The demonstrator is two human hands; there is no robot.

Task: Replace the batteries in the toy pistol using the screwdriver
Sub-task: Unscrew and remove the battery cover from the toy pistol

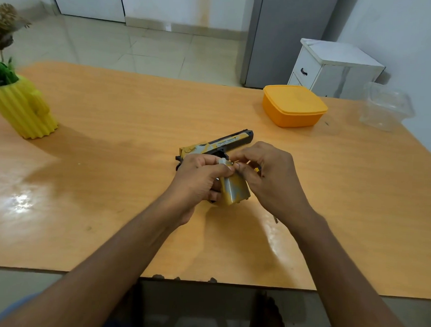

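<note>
Hands meet over the table (112, 124), w/ the pistol (216, 146) lying flat just behind the knuckles, muzzle pointing away to the right. Left hand (196, 184) is wrapped round a yellow-grey module (235, 190), prob. the battery pack or magazine pulled out of the grip; its fingers are closed on the module's left side and thumb presses near the top. Right hand (270, 180) has its fingers pinched together at the module's top end, on something small; can't tell if it's a battery terminal, a screw or a cover tab. A bit of yellow shows past the right fingers, poss. the screwdriver handle, but it's too hidden to be sure.

Judgement: mid-task, pack out of the pistol, work going on at its cap or contacts.

Risks from here:
- Small part at the fingertips could pop loose and roll off; the table is glossy and the near edge isn't far below the wrists. Cause: pinch is tip-only, module held in the air, not resting on the table.
- Module could twist in the left grip if the right hand pulls hard; that might bend a contact or snap a tab.
- If a tool is tucked in the right palm, it limits finger reach and may slip.
- Batteries going in reversed, since polarity marks aren't readable here.

Orange box (294, 106), clear tub (384, 109) and yellow pot (21, 110) sit well apart from the fingers, no interference.
</note>
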